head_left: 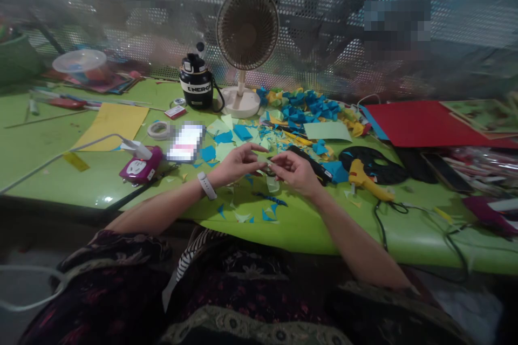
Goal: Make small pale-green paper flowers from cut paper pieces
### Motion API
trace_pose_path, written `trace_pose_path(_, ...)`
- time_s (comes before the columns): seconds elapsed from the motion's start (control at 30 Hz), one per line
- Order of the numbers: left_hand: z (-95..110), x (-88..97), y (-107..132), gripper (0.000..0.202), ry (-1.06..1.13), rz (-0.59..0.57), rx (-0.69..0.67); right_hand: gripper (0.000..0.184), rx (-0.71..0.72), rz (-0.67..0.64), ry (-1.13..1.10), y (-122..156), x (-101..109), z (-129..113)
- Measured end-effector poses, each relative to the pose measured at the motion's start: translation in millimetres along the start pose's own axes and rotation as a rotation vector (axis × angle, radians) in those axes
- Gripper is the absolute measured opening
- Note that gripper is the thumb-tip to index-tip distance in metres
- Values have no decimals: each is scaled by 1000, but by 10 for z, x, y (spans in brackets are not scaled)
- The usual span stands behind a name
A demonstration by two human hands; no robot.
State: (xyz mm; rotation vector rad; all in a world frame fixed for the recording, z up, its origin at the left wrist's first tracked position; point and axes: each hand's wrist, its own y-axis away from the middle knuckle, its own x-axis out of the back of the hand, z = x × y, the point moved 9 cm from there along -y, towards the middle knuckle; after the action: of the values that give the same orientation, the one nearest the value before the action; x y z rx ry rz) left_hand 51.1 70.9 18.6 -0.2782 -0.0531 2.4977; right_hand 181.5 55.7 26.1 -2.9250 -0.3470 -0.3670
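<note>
A small pale paper (267, 165) was between the fingertips of both hands. It was too tiny and blurry to tell its long way or where it pointed. The left hand (244, 163) and right hand (297, 171) pinched it, fingers bent, almost closed. A yellow glue gun (368, 180) lay right of them.

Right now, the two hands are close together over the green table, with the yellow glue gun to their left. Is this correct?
No: in the head view, the yellow glue gun lies to the right of the right hand, which is close to the left hand over the green table.
</note>
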Motion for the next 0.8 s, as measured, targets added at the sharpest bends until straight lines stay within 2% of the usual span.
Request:
trace_pose_path(0.13,-81,24,10,43,88,52,63,41,2,80,-21,-20,87,-41)
trace_pose_path(0.3,-166,-10,10,43,127,43,90,45,56,209,12,-27,208,-73)
trace_pose_path(0.47,-181,15,5,44,90,86,59,44,69,188,-38,-43,159,-62)
trace_pose_path(0.57,-194,-50,29,39,-96,33,92,39,107,236,-97,-38,233,-101)
trace_pose_path(0.63,-181,-111,59,34,-349,-32,98,38,75,258,-169,-46,303,-68)
trace_pose_path(0.73,-111,-255,100,35,-767,-168,-19,39,-10,262,-273,-73,372,27)
trace_pose_path(0.8,-81,-343,114,36,-924,-218,-130,42,-53,256,-315,-90,381,83)
